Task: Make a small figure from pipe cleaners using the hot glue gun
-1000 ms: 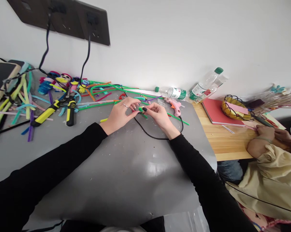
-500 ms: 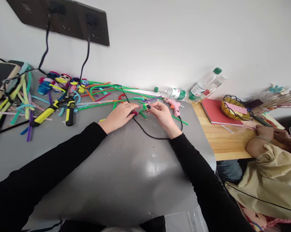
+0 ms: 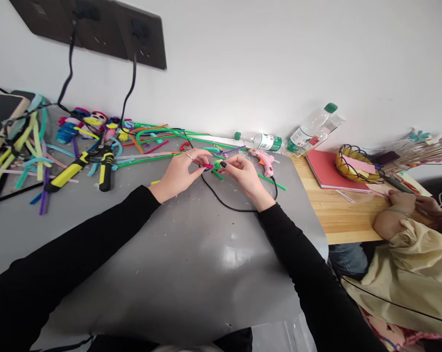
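Observation:
My left hand [image 3: 183, 174] pinches a small magenta piece [image 3: 208, 166], apparently of pipe cleaner, between thumb and fingertips. Close on its right, my right hand [image 3: 244, 177] grips a small green and yellow pipe-cleaner piece [image 3: 217, 164] with thumb and forefinger. The two pieces are very near each other; whether they touch I cannot tell. Both hands are over the far part of the grey table [image 3: 206, 274]. Beyond my right hand lies a pink glue gun [image 3: 266, 162], its black cord looping below the hands. Green pipe cleaners [image 3: 147, 160] lie around and behind my fingers.
Yellow-black pliers [image 3: 105, 168], pipe cleaners [image 3: 35, 142] and small pipe-cleaner figures [image 3: 96, 120] crowd the left. Plastic bottles [image 3: 268, 142] are along the wall. On the wooden table [image 3: 318, 215] at right are a red notebook [image 3: 321, 171], a yellow basket [image 3: 347, 168] and another person's arm [image 3: 391, 222].
My left hand has tilted up and turned, bringing the magenta piece out beside the green one. My right hand has shifted slightly left and down, still holding its piece.

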Available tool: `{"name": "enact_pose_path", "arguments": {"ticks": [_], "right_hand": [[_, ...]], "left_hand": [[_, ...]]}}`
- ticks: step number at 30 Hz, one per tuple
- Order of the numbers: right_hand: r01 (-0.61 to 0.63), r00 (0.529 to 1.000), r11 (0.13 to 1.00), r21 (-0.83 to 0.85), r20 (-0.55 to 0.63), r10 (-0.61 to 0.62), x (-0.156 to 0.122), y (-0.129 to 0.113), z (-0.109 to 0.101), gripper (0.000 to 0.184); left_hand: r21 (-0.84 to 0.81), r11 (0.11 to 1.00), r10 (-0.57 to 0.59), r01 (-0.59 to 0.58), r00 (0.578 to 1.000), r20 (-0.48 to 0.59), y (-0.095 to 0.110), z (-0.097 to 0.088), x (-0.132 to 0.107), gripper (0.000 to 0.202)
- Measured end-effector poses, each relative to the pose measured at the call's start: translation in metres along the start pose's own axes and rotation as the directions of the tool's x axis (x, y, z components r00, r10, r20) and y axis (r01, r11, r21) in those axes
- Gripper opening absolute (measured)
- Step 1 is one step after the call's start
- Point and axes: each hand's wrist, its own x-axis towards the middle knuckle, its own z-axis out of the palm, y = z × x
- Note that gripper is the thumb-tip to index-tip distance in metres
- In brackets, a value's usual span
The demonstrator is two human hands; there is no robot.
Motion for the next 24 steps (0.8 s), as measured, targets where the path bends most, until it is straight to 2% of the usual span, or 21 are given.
{"name": "enact_pose_path", "arguments": {"ticks": [10,19,24], "right_hand": [[0.040,0.998,0.995,-0.094,0.058,-0.035,-0.0038,-0.0010,0.0065,0.044],[0.094,0.994,0.979,-0.180,0.079,-0.081,-0.0040,-0.0009,0.0055,0.037],[0.112,0.989,0.977,-0.182,0.116,-0.091,-0.0039,-0.0001,0.0051,0.038]], "left_hand": [[-0.104,0.995,0.002,0.005,0.998,0.064,-0.0001,0.0020,-0.0005,0.023],[-0.086,0.996,0.028,-0.026,0.999,0.023,0.0010,0.0016,-0.0004,0.015],[-0.083,0.996,0.020,-0.020,1.000,-0.001,-0.0009,0.0014,-0.0001,0.023]]}}
